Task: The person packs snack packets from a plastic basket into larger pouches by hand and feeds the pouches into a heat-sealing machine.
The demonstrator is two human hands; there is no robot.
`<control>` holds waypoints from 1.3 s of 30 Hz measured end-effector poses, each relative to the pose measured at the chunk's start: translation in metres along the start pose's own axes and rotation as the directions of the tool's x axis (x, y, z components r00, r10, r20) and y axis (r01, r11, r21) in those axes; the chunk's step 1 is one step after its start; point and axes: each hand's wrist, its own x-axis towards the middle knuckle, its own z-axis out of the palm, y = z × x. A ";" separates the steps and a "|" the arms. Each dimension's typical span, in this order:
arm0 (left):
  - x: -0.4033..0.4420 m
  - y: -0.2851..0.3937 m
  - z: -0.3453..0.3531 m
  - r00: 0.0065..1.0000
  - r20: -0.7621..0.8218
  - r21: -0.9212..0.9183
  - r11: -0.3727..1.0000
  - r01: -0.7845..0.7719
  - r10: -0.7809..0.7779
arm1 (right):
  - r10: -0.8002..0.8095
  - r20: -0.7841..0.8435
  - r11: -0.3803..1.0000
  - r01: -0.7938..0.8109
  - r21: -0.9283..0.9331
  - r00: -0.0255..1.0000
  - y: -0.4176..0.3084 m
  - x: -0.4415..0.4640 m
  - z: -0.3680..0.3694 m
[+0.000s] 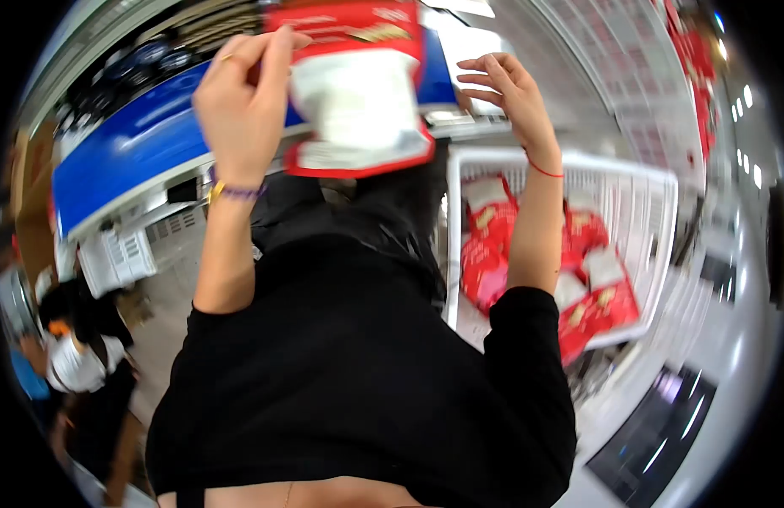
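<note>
A red-and-white packaging pouch [358, 106] hangs in front of me, its face blurred by motion. At its upper left edge, my left hand [246, 102] is closed, with thumb and forefinger pinching the red border. My right hand [506, 85] is apart from the pouch, to its right, with fingers spread and nothing in them. Behind the pouch runs a blue-topped bench [133, 144].
To my right stands a white plastic crate [659, 245] with several red-and-white pouches [493, 212] in it. A white basket [121, 258] is below the bench on the left. Another person [87, 364] is at the lower left.
</note>
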 end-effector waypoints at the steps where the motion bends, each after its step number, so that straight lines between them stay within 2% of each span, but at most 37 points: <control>1: -0.009 0.011 0.009 0.995 -0.001 -0.194 0.976 -0.097 0.099 | 0.069 -0.017 0.991 -0.070 -0.111 0.997 0.004 -0.031 -0.018; 2: -0.018 0.026 0.011 0.987 0.094 -0.242 0.965 -0.103 0.129 | 0.139 -0.020 0.965 -0.140 -0.222 0.990 0.007 -0.061 -0.036; 3: -0.029 0.040 0.014 0.961 0.235 -0.270 0.960 -0.078 0.145 | 0.201 -0.092 0.862 -0.221 -0.457 0.975 0.019 -0.091 -0.052; 4: -0.035 0.053 0.019 0.919 0.357 -0.288 0.955 -0.064 0.169 | 0.342 -0.124 0.771 -0.354 -0.530 0.931 0.047 -0.121 -0.076; 5: -0.040 0.060 0.030 0.871 0.434 -0.341 0.937 -0.080 0.232 | 0.328 -0.184 0.671 -0.365 -0.646 0.927 0.061 -0.159 -0.083; 6: -0.049 0.059 0.041 0.823 0.489 -0.378 0.920 -0.100 0.290 | 0.419 -0.235 0.549 -0.451 -0.704 0.877 0.095 -0.186 -0.092; 7: -0.057 0.058 0.052 0.785 0.521 -0.445 0.891 -0.087 0.337 | 0.340 -0.331 0.557 -0.472 -0.683 0.880 0.136 -0.231 -0.090; 8: -0.051 0.057 0.068 0.782 0.485 -0.459 0.875 -0.152 0.391 | 0.456 -0.403 0.355 -0.578 -0.735 0.793 0.122 -0.205 -0.079; 9: -0.062 0.059 0.075 0.736 0.541 -0.464 0.874 -0.142 0.407 | 0.410 -0.458 0.227 -0.575 -0.786 0.789 0.176 -0.248 -0.081; 10: -0.072 0.058 0.068 0.687 0.595 -0.466 0.876 -0.128 0.417 | 0.251 -0.487 0.095 -0.522 -0.848 0.837 0.181 -0.291 -0.042; 11: -0.047 0.041 0.057 0.708 0.562 -0.326 0.901 -0.286 0.427 | 0.207 -0.280 0.211 -0.322 -0.923 0.938 0.224 -0.216 -0.052; 12: -0.059 0.039 0.073 0.650 0.613 -0.446 0.875 -0.185 0.450 | 0.216 -0.287 0.306 -0.344 -0.888 0.933 0.217 -0.249 -0.041; 13: -0.072 0.046 0.080 0.527 0.716 -0.407 0.887 -0.220 0.459 | 0.147 -0.237 0.404 -0.277 -0.872 0.960 0.236 -0.294 -0.044; 14: -0.055 0.022 0.068 0.641 0.677 -0.350 0.924 -0.152 0.362 | 0.222 0.003 0.498 -0.110 -0.860 0.975 0.224 -0.204 -0.037; 15: -0.064 0.028 0.077 0.585 0.710 -0.417 0.903 -0.099 0.392 | 0.311 -0.028 0.708 -0.251 -0.660 0.950 0.188 -0.225 -0.023; 16: -0.082 0.032 0.100 0.574 0.675 -0.531 0.845 -0.060 0.464 | 0.240 0.083 0.837 -0.163 -0.523 0.967 0.182 -0.244 -0.034; 17: -0.076 0.016 0.100 0.628 0.590 -0.513 0.836 -0.194 0.508 | 0.221 0.175 0.865 -0.110 -0.490 0.959 0.160 -0.217 -0.036; 18: -0.085 0.015 0.121 0.611 0.514 -0.572 0.771 -0.278 0.602 | 0.222 0.200 0.869 -0.101 -0.484 0.954 0.130 -0.209 -0.033; 20: -0.089 0.048 0.181 0.477 0.393 -0.772 0.564 -0.294 0.786 | 0.187 0.252 0.893 -0.057 -0.446 0.949 0.078 -0.194 -0.047; 22: -0.106 0.038 0.178 0.353 0.570 -0.803 0.595 0.046 0.742 | 0.139 0.250 0.911 -0.025 -0.412 0.958 0.035 -0.175 -0.033; 23: -0.103 0.040 0.161 0.373 0.663 -0.740 0.644 0.194 0.649 | 0.106 0.237 0.929 -0.011 -0.370 0.966 0.018 -0.169 -0.024; 24: -0.087 0.046 0.139 0.475 0.708 -0.685 0.673 0.278 0.523 | 0.057 0.221 0.955 0.012 -0.295 0.974 0.005 -0.160 -0.025; 26: -0.082 0.041 0.133 0.569 0.664 -0.733 0.575 0.365 0.485 | -0.060 0.152 0.994 0.073 -0.077 0.986 -0.008 -0.147 -0.022; 27: -0.076 0.043 0.121 0.632 0.682 -0.690 0.610 0.389 0.368 | -0.132 0.101 0.988 0.122 0.099 0.986 -0.006 -0.142 -0.022; 28: -0.068 0.040 0.103 0.685 0.688 -0.640 0.645 0.417 0.240 | -0.193 0.054 0.939 0.169 0.298 0.980 -0.005 -0.137 -0.024; 29: -0.059 0.043 0.086 0.687 0.724 -0.567 0.620 0.542 0.062 | -0.237 0.014 0.842 0.198 0.502 0.971 0.000 -0.136 -0.022; 30: -0.052 0.044 0.073 0.659 0.741 -0.483 0.578 0.657 -0.130 | -0.248 -0.002 0.711 0.184 0.679 0.969 0.006 -0.135 -0.019; 31: -0.047 0.043 0.068 0.678 0.700 -0.524 0.484 0.701 -0.224 | -0.233 -0.006 0.623 0.154 0.767 0.973 0.014 -0.136 -0.017; 32: -0.044 0.043 0.064 0.678 0.661 -0.564 0.384 0.731 -0.320 | -0.202 -0.020 0.593 0.138 0.793 0.979 0.024 -0.138 -0.011; 33: -0.043 0.043 0.066 0.680 0.666 -0.569 0.381 0.729 -0.306 | -0.010 -0.178 0.746 0.126 0.654 0.984 0.033 -0.128 0.000; 34: -0.042 0.040 0.066 0.740 0.598 -0.533 0.536 0.654 -0.308 | -0.209 -0.140 0.877 0.249 0.410 0.968 0.041 -0.127 0.015; 35: -0.041 0.037 0.068 0.797 0.528 -0.475 0.676 0.563 -0.293 | -0.130 -0.283 0.937 0.211 0.279 0.950 0.043 -0.121 0.023; 36: -0.040 0.034 0.067 0.793 0.534 -0.473 0.675 0.566 -0.291 | -0.062 -0.429 0.978 0.142 0.156 0.901 0.037 -0.114 0.036; 38: -0.033 0.028 0.066 0.779 0.606 -0.392 0.793 0.466 -0.158 | -0.082 -0.609 0.948 0.249 0.196 0.789 0.008 -0.102 0.062; 39: -0.032 0.022 0.066 0.785 0.617 -0.496 0.742 0.451 -0.065 | -0.097 -0.616 0.971 0.211 0.115 0.782 0.010 -0.099 0.057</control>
